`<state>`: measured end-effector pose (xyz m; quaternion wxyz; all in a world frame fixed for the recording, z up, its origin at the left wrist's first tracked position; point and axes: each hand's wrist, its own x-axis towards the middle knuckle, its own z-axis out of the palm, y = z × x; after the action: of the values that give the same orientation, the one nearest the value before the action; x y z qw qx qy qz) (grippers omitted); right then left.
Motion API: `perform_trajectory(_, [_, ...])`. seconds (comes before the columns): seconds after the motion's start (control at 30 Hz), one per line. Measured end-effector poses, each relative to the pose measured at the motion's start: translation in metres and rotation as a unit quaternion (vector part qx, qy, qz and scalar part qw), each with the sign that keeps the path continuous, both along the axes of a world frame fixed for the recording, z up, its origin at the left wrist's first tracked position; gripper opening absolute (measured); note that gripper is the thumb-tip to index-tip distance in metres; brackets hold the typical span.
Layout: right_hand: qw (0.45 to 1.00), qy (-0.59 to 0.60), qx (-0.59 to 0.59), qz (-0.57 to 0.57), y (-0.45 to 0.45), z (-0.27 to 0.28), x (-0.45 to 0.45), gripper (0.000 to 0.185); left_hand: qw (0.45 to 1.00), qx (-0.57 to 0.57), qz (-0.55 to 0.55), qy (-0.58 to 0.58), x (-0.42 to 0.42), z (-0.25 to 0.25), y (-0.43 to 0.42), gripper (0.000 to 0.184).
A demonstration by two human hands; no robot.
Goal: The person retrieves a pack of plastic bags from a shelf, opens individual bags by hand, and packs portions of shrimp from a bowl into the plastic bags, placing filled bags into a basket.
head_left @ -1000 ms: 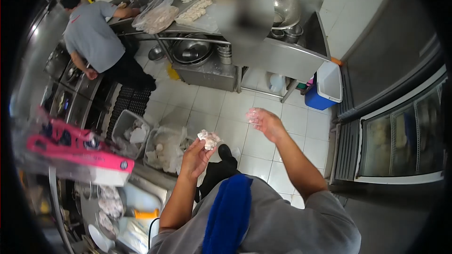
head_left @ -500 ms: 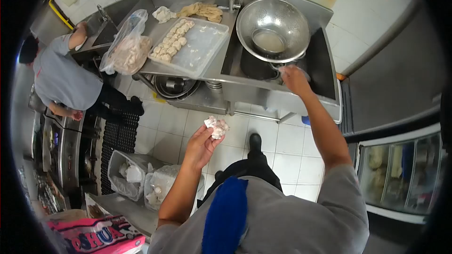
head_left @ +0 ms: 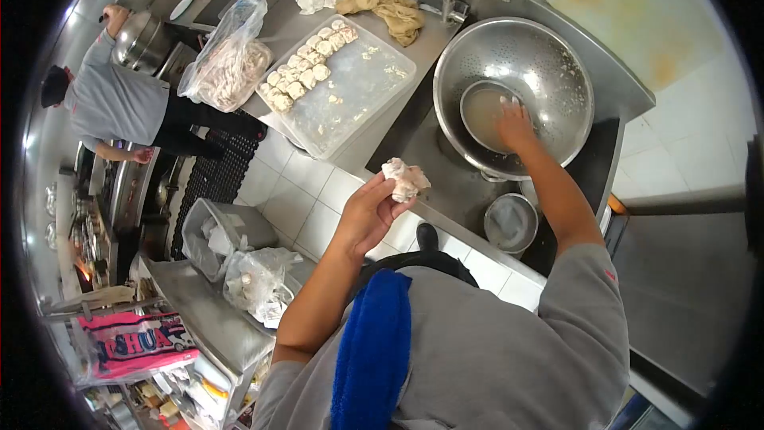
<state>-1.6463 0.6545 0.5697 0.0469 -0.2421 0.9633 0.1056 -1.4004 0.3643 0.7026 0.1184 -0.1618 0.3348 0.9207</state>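
My left hand point(head_left: 372, 215) pinches a whitish, pinkish lump of food point(head_left: 406, 180) in front of the steel counter's edge. My right hand point(head_left: 516, 126) reaches into a small metal bowl point(head_left: 475, 115) of cloudy liquid, its fingertips at the liquid and its fingers stretched out. That bowl sits inside a large perforated steel colander point(head_left: 557, 80) over the sink. To the left, a clear plastic tray point(head_left: 358, 99) holds rows of pale round pieces along one side. A plastic bag point(head_left: 231, 68) of pale food lies beside the tray.
A tan cloth point(head_left: 386, 12) and a faucet point(head_left: 455, 0) are behind the tray. Another metal bowl point(head_left: 511, 223) stands in the sink's front. A co-worker point(head_left: 119, 103) is at the far left by the stoves. Lined bins point(head_left: 259, 279) stand on the floor at left.
The view has moved close to the sink. My right hand has gone from open air, past the sink's front, into the small bowl. My left hand still holds the lump. The co-worker's raised arm has shifted.
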Motion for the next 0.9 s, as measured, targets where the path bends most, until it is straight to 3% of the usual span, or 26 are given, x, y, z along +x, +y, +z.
perform_trajectory(0.1, [0.997,-0.06,-0.035,0.016,0.014,0.003,-0.009,0.03,0.999,0.007,-0.021,0.023,-0.025,0.001,0.017,0.038])
perform_trajectory(0.17, [0.965,-0.247,-0.087,0.001,0.011,0.053,-0.007,0.038,1.0,0.006,-0.02,0.013,-0.039,-0.005,0.026,0.038])
perform_trajectory(0.2, [0.965,-0.249,-0.087,0.002,0.01,0.071,0.0,0.038,1.0,0.003,-0.023,0.008,-0.045,-0.008,0.031,0.039])
perform_trajectory(0.27, [0.845,-0.305,-0.438,0.019,0.008,0.106,0.027,0.044,1.0,0.0,-0.027,0.004,-0.055,-0.013,0.039,0.038])
perform_trajectory(0.33, [0.797,-0.305,-0.511,0.102,-0.008,0.136,0.054,0.041,0.999,-0.012,-0.037,-0.008,-0.065,-0.015,0.048,0.036])
perform_trajectory(0.4, [0.816,-0.191,-0.513,0.185,-0.028,0.138,0.074,0.04,0.999,-0.003,-0.046,-0.004,-0.071,-0.021,0.053,0.035])
perform_trajectory(0.5, [0.834,-0.102,-0.495,0.224,-0.047,0.136,0.095,0.036,0.999,0.007,-0.053,0.006,-0.073,-0.022,0.058,0.034])
perform_trajectory(0.57, [0.864,0.018,-0.437,0.25,-0.053,0.136,0.106,0.033,0.999,0.007,-0.05,0.011,-0.074,-0.021,0.058,0.033])
perform_trajectory(0.8, [0.865,0.058,-0.446,0.222,-0.053,0.127,0.106,0.034,0.999,0.035,-0.014,-0.006,-0.069,-0.023,0.057,0.031])
perform_trajectory(0.9, [0.842,0.023,-0.458,0.284,-0.066,0.131,0.119,0.036,0.999,0.034,-0.017,-0.001,-0.069,-0.028,0.054,0.03])
